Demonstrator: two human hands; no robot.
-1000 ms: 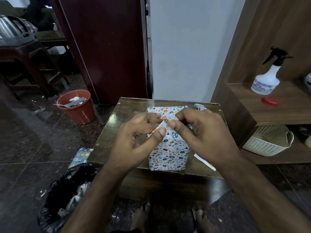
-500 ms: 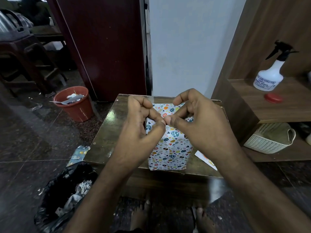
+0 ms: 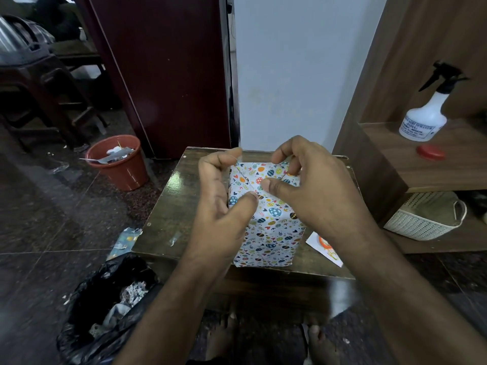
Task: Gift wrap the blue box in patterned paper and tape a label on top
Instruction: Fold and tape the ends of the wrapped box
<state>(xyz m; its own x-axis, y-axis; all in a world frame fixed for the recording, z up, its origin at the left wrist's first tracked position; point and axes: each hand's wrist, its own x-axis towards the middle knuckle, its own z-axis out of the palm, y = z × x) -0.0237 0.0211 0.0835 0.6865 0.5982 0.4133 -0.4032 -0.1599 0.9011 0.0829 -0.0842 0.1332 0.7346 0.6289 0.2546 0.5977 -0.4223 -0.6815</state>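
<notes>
While the box wrapped in egg-patterned paper (image 3: 266,219) stands at the near edge of the small dark wooden table (image 3: 168,212), I hover my left hand (image 3: 224,204) and right hand (image 3: 313,191) over its top, apparently stretching something thin between loosely curled fingers; I cannot tell what. The white printed label (image 3: 325,248) lies just right of the box, with bare tabletop left.

The wrapped box (image 3: 266,227) stands on the tabletop (image 3: 184,206), a label (image 3: 325,248) just right of it. A bucket (image 3: 118,164) sits on the floor behind-left, a bin bag (image 3: 105,306) front-left, and a spray bottle (image 3: 425,117) on the shelf (image 3: 461,154) at right.
</notes>
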